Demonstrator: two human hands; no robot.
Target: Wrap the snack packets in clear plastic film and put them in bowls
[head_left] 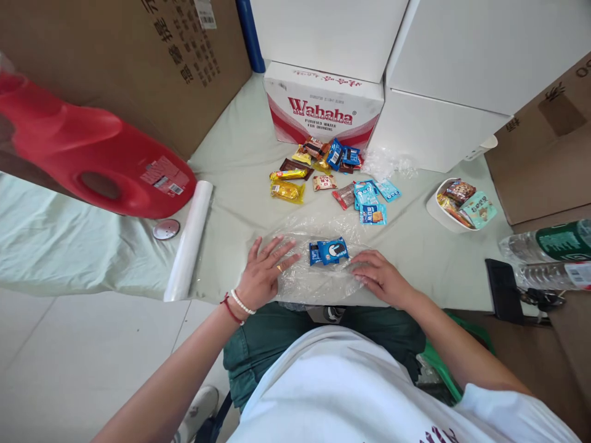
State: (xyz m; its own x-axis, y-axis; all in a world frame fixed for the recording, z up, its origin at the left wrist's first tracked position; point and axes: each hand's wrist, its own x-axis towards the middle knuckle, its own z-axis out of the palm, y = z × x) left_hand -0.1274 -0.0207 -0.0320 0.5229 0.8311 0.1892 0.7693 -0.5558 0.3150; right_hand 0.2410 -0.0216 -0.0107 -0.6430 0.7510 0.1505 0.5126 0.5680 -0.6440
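Observation:
A clear plastic bag [318, 277] lies flat on the pale green cloth just in front of me. Blue snack packets [329, 251] rest on or inside it; I cannot tell which. My left hand [265, 271] lies flat on the bag's left edge with fingers spread, a ring on one finger and bead and red-string bracelets at the wrist. My right hand [381, 278] presses flat on the bag's right edge, fingers stretched towards the packets. Neither hand grips anything.
Several loose snack packets [332, 175] lie beyond the bag, before a Wahaha water carton [323, 107]. A white bowl [446, 212] of snacks sits right. A roll of plastic film [189, 240], a red jug [92, 154], bottles [549, 243] and cardboard boxes surround the cloth.

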